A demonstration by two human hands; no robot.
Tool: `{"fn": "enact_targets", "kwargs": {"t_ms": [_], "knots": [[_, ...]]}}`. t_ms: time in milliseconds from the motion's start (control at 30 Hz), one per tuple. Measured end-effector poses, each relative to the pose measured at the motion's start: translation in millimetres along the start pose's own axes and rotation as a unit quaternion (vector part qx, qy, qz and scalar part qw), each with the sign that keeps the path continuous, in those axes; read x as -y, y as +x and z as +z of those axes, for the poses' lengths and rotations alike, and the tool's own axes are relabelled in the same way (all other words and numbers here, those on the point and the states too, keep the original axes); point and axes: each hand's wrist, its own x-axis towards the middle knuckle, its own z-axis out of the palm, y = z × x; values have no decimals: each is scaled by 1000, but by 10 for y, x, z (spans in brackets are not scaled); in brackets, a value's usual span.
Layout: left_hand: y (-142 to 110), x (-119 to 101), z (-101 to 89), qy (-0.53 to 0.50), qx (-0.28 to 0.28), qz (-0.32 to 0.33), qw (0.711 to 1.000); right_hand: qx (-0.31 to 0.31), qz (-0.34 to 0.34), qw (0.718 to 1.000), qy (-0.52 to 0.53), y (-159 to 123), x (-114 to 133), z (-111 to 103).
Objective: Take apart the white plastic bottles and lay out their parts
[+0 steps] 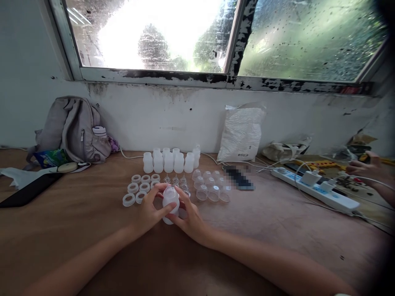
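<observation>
Held bottle [170, 202]: small, cloudy white, roughly upright, low ctr. btwn L hand [152, 210] & R hand [191, 218]; couldn't tell if its base touched the brown table [92, 218].
L hand grip: curled round the bottle's L side, fingers up nr its top, thumb across its front.
R hand grip: closed round the other side, fingers nr the top, thumb low in front; both hands shared the hold.
White bottles [168, 163]: upright in rows, behind the hands, nr the wall [173, 111].
Rings [128, 200]: whitish, in rows just L of the hands, some part-hidden.
Small clear pcs [182, 181]: btwn rings & cups, partly behind fingers.
Clear cups [201, 193]: in rows, R of the small pcs.
Phone [242, 181]: dark, flat, part-pixelated, R of the cups.
Padded bag [242, 133]: white, leaned on the wall.
Power strip [342, 201]: white, w/ plugs [310, 178] in it, R side.
Co-worker's hand [364, 167]: far R edge, holding sth. too small to tell.
Backpack [74, 131]: grey, far L, agst. the wall.
</observation>
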Motion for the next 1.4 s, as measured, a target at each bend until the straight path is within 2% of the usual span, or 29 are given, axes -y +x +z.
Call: {"fn": "enact_targets", "kwargs": {"t_ms": [233, 400, 600, 933, 1067, 1267, 1400], "knots": [[12, -18, -23, 23, 9, 13, 1000, 14, 1, 999, 30, 17, 36, 19], [-14, -22, -6, 6, 12, -4, 1000, 19, 0, 1000, 16, 14, 43, 14], [-41, 38, -6, -53, 0, -27, 998, 25, 24, 999, 14, 7, 27, 12], [-75, 156, -21, -143, 57, -30, 988, 24, 43, 998, 37, 15, 39, 11], [-60, 163, -27, -141, 65, -31, 987, 36, 47, 998, 37, 15, 40, 3], [-47, 193, -39, -99, 37, -33, 994, 31, 43, 998, 33, 11, 38, -7], [-45, 177, -38, -108, 73, -37, 991, 36, 33, 998, 36, 12, 55, -17]]}}
